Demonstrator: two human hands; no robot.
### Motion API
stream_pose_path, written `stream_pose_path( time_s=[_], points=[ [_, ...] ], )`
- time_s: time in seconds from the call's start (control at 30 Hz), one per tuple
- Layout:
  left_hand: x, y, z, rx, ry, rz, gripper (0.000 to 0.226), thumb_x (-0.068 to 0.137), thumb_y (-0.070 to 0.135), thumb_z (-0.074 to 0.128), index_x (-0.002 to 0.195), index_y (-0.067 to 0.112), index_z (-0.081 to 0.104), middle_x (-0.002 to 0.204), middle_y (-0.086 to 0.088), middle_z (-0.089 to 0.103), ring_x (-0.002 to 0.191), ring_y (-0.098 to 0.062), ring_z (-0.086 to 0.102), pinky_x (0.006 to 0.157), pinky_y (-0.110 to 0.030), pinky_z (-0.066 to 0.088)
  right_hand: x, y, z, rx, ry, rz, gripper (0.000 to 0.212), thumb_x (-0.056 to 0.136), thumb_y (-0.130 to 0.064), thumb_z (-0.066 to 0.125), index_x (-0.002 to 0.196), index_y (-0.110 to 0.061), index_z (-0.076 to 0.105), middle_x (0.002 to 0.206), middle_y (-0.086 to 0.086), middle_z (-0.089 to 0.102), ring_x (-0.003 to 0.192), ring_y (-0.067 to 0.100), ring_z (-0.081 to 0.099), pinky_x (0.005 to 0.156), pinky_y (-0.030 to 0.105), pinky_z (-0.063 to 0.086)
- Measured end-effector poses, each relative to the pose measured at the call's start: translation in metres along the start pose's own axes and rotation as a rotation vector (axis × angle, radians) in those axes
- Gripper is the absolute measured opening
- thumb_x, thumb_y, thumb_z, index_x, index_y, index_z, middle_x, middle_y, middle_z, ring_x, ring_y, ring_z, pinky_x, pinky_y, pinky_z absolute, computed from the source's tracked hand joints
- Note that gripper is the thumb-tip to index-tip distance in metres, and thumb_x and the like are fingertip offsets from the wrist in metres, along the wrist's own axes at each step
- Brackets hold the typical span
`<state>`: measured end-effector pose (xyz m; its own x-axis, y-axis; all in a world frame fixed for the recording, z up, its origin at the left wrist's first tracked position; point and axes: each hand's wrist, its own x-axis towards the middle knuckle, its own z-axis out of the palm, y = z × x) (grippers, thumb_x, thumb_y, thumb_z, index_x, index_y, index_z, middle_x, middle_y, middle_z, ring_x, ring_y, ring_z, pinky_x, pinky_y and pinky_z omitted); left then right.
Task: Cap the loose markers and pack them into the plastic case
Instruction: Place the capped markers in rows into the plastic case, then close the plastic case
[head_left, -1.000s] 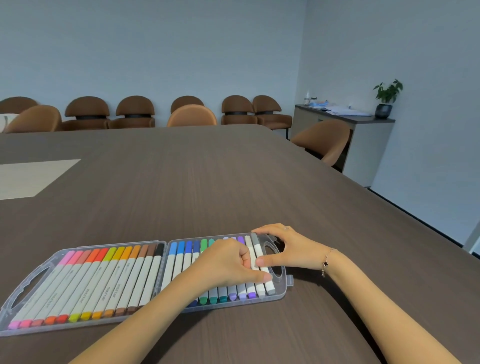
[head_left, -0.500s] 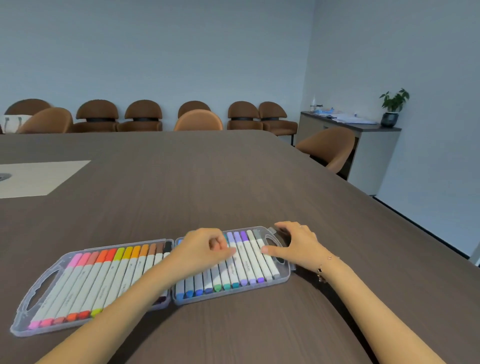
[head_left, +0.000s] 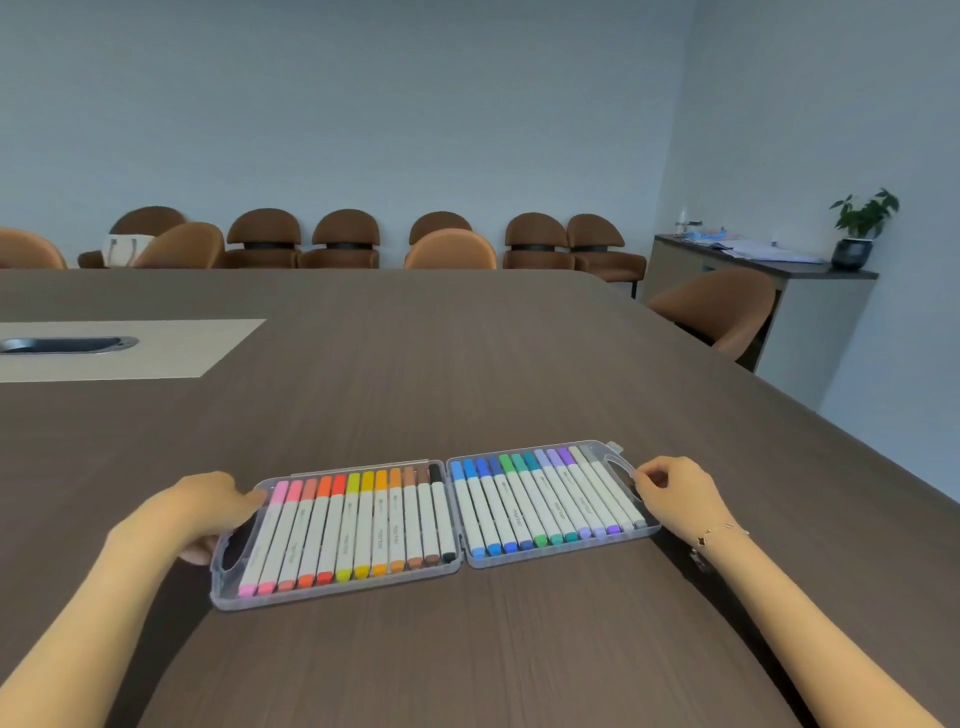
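Note:
A clear plastic case (head_left: 332, 597) lies open flat on the dark table, its two halves side by side. The left half holds a row of capped markers (head_left: 358, 525) from pink through orange and yellow to brown and black. In the right half lie capped markers (head_left: 545, 501) in blues, greens, purples and grey. My left hand (head_left: 200, 512) grips the case's left edge by its handle cut-out. My right hand (head_left: 675, 491) holds the right edge at the other handle cut-out, fingertips curled on the rim. No loose marker shows on the table.
The large dark wood table (head_left: 467, 364) stretches ahead, with a beige inset panel and cable slot (head_left: 67, 344) at far left. Brown chairs (head_left: 343, 239) line the far side. A cabinet (head_left: 810, 312) with papers and a potted plant (head_left: 860, 228) stands at right.
My left hand has left the markers in the right half and moved to the case's left edge. My right hand stays at the right edge. The camera view has shifted.

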<state>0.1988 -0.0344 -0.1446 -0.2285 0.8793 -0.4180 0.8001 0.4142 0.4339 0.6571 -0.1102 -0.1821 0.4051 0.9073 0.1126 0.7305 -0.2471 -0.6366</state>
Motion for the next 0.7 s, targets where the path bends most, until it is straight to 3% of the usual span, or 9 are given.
stream_pose_path(
  time_s=[0.1,0.2,0.3,0.37,0.43,0.5,0.57,0.63,0.7],
  points=[
    [0.003,0.005,0.003,-0.108,0.01,0.083,0.05,0.093,0.042,0.052,0.083,-0.006,0.063,0.081,-0.017,0.071,0.068,-0.025,0.065,0.057,-0.027,0.05,-0.004,0.0,0.0,0.069,0.063,0.006,0.017,0.091,-0.019,0.053,0.095,-0.011,0.068,0.096,0.007,0.067,0.101,0.019,0.057,0.084,0.031,0.045],
    [0.0,0.013,0.01,-0.312,0.106,0.165,0.042,0.097,0.035,0.048,0.091,-0.003,0.065,0.093,-0.016,0.069,0.08,-0.026,0.064,0.071,-0.032,0.053,-0.009,-0.005,-0.008,0.264,0.061,0.076,0.019,0.093,-0.026,0.052,0.098,-0.015,0.066,0.1,0.002,0.066,0.094,0.017,0.057,0.081,0.029,0.041],
    [-0.012,0.02,0.013,-0.447,0.329,0.304,0.036,0.1,0.031,0.039,0.098,0.005,0.064,0.098,-0.009,0.063,0.093,-0.024,0.059,0.084,-0.038,0.044,-0.014,-0.015,-0.015,0.71,-0.122,0.103,0.04,0.092,-0.048,0.049,0.115,-0.016,0.057,0.113,0.0,0.061,0.108,0.02,0.055,0.093,0.033,0.04],
    [-0.031,0.032,0.012,-0.509,0.465,0.495,0.041,0.096,0.038,0.038,0.093,0.009,0.067,0.108,-0.009,0.063,0.106,-0.025,0.057,0.091,-0.04,0.043,-0.016,-0.024,-0.02,1.101,-0.251,0.071,0.052,0.089,-0.053,0.046,0.13,-0.021,0.048,0.124,0.001,0.06,0.117,0.024,0.055,0.103,0.041,0.039],
    [-0.055,0.053,0.018,-0.779,0.375,0.671,0.052,0.092,0.052,0.034,0.105,0.018,0.071,0.121,-0.002,0.061,0.115,-0.016,0.053,0.099,-0.032,0.039,-0.019,-0.044,-0.026,1.326,-0.328,0.008,0.048,0.09,-0.051,0.041,0.132,-0.029,0.044,0.129,0.003,0.06,0.119,0.028,0.056,0.103,0.047,0.042],
    [-0.07,0.08,0.03,-0.896,0.294,0.755,0.054,0.1,0.05,0.021,0.124,0.024,0.062,0.124,0.005,0.059,0.114,-0.007,0.05,0.096,-0.021,0.032,-0.023,-0.072,-0.029,1.334,-0.354,-0.103,0.041,0.088,-0.052,0.039,0.123,-0.033,0.051,0.124,0.001,0.063,0.116,0.025,0.059,0.098,0.046,0.047],
    [-0.076,0.105,0.043,-0.939,0.296,0.801,0.048,0.1,0.047,0.023,0.133,0.027,0.051,0.128,0.011,0.055,0.118,-0.006,0.048,0.096,-0.023,0.032,-0.022,-0.094,-0.026,1.249,-0.332,-0.198,0.038,0.086,-0.054,0.041,0.115,-0.036,0.057,0.118,-0.005,0.067,0.112,0.02,0.062,0.096,0.043,0.049],
    [-0.079,0.128,0.052,-0.957,0.298,0.863,0.046,0.097,0.05,0.029,0.138,0.033,0.041,0.134,0.015,0.049,0.125,-0.006,0.045,0.1,-0.026,0.034,-0.018,-0.115,-0.022,1.162,-0.306,-0.261,0.052,0.08,-0.064,0.05,0.123,-0.035,0.055,0.123,-0.004,0.064,0.114,0.018,0.061,0.099,0.042,0.047],
    [-0.084,0.146,0.058,-0.918,0.272,0.914,0.052,0.094,0.051,0.031,0.144,0.034,0.031,0.144,0.016,0.036,0.128,-0.001,0.038,0.099,-0.019,0.031,-0.016,-0.132,-0.018,1.099,-0.308,-0.313,0.076,0.07,-0.069,0.061,0.134,-0.032,0.044,0.131,-0.003,0.058,0.118,0.017,0.057,0.103,0.044,0.044]
  ],
)
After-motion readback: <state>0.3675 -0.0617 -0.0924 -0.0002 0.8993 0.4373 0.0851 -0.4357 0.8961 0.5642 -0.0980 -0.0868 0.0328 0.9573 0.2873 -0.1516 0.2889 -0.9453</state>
